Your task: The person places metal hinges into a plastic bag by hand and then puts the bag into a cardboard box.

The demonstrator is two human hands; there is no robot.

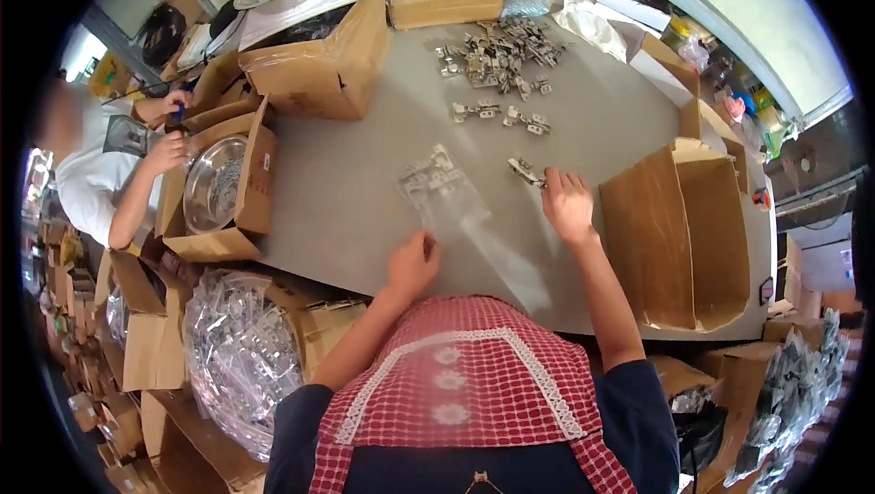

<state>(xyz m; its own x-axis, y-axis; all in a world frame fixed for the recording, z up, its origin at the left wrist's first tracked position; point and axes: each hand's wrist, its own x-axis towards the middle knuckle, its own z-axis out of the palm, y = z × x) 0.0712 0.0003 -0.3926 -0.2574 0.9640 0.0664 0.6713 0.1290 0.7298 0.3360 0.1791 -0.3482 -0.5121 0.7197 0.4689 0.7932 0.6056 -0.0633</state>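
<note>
My right hand point(569, 206) pinches a metal cabinet hinge point(526, 172) at its near end, just above the grey table. To the left of it lies a clear plastic bag point(444, 186) with some small metal parts at its far end. By the table's near edge my left hand point(415, 263) is curled closed, apart from the bag, and I see nothing in its fingers. Farther off, two loose hinges, one on the left point(477, 110) and one on the right point(527, 121), lie in front of a pile of hinges point(507, 52).
An open cardboard box point(652, 239) stands right of my right hand. On the left, another box point(260, 170) holds a metal bowl point(206, 186); a co-worker's hands point(167, 149) are beside it. Below the left table edge sits a big bag of metal parts point(239, 348). More boxes point(453, 9) line the back.
</note>
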